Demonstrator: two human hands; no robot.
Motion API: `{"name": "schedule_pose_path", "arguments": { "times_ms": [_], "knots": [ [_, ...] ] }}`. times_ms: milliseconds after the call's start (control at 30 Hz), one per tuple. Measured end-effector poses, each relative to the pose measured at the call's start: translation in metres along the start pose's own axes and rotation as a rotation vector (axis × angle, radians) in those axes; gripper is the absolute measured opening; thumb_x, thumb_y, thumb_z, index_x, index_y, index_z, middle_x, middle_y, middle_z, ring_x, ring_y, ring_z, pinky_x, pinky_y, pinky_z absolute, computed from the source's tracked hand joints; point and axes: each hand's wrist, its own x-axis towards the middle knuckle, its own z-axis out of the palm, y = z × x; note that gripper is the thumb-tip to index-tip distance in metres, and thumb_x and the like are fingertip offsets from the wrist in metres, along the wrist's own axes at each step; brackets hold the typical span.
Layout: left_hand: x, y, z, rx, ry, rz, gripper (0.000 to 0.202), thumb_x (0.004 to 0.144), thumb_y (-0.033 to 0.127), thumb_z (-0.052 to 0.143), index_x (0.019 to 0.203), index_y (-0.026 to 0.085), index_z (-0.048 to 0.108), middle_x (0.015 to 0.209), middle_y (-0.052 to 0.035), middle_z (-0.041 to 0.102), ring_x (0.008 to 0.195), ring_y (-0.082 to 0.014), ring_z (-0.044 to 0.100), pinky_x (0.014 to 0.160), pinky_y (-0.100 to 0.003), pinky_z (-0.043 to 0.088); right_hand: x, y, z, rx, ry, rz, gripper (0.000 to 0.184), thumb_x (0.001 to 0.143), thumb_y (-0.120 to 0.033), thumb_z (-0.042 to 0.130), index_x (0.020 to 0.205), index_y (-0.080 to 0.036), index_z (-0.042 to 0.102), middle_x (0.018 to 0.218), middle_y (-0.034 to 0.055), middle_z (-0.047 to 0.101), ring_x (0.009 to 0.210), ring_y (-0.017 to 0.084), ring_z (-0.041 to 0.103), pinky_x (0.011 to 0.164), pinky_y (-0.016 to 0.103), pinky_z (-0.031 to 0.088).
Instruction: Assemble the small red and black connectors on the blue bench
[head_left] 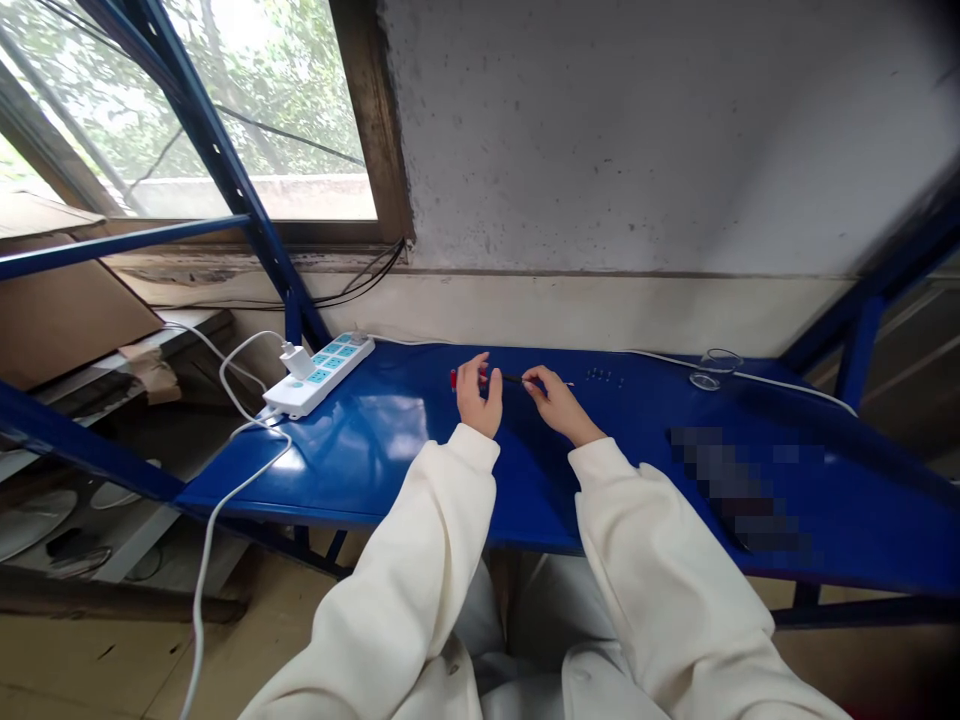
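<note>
We see a slim dark rod [513, 379] between two hands over a blue table [536, 500], its long axis running left to right, roughly along the table's far edge. The right hand [556, 402], angled inward, pinches the rod near its right end with thumb and fingertips. The left hand [477, 397] points up and away, thumb apart from curved fingers; we cannot tell whether it grips the rod.

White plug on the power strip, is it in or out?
In, it seems: the white plug stands against the power strip, and no bare prongs show between them.
</note>
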Motion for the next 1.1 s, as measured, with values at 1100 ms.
{"name": "schedule_pose_path", "arguments": {
  "times_ms": [1100],
  "knots": [
    [-0.005, -0.015, 0.006, -0.138, -0.509, -0.315, 0.038, 0.075, 0.050, 0.049, 0.058, 0.017, 0.042, 0.048, 0.0020, 0.051, 0.035, -0.0066, 0.046, 0.037, -0.019, 0.030, -0.026, -0.013, 0.007, 0.232, 0.228, 0.132, 0.035, 0.086, -0.048, 0.027, 0.067, -0.022, 0.040, 0.059, -0.0018, 0.047, 0.053, 0.011, 0.044, 0.056, 0.025, 0.037]
  ]
}}
